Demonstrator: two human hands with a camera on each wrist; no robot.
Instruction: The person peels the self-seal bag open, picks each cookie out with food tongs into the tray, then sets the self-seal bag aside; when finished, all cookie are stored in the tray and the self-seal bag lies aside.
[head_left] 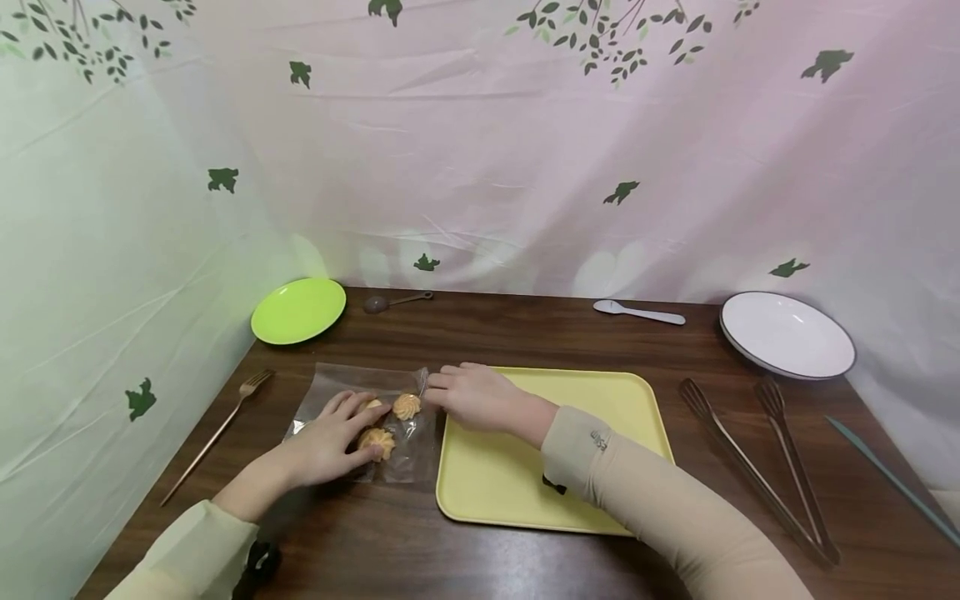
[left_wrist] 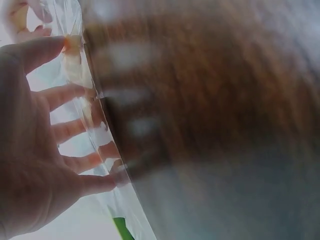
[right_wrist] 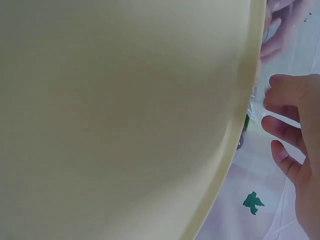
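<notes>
A clear plastic bag (head_left: 330,379) lies flat on the table with piped butter cookies inside; one cookie (head_left: 407,407) shows whole and another (head_left: 378,442) sits below it. A third is partly covered by my left hand (head_left: 330,437). That hand rests on the bag, its fingers spread and fairly straight in the left wrist view, with the thumb at the lower cookie. At the bag's right edge, my right hand (head_left: 480,398) pinches the plastic between thumb and forefinger. It reaches there over the yellow tray (head_left: 525,492).
A rose-gold fork (head_left: 217,437) and a green plate (head_left: 298,311) are at the left. Along the back lie a dark measuring spoon (head_left: 397,302) and a pale spatula (head_left: 637,312). To the right are a white dish (head_left: 787,335), two whisk-headed tongs arms (head_left: 757,475) and a teal stick (head_left: 892,479).
</notes>
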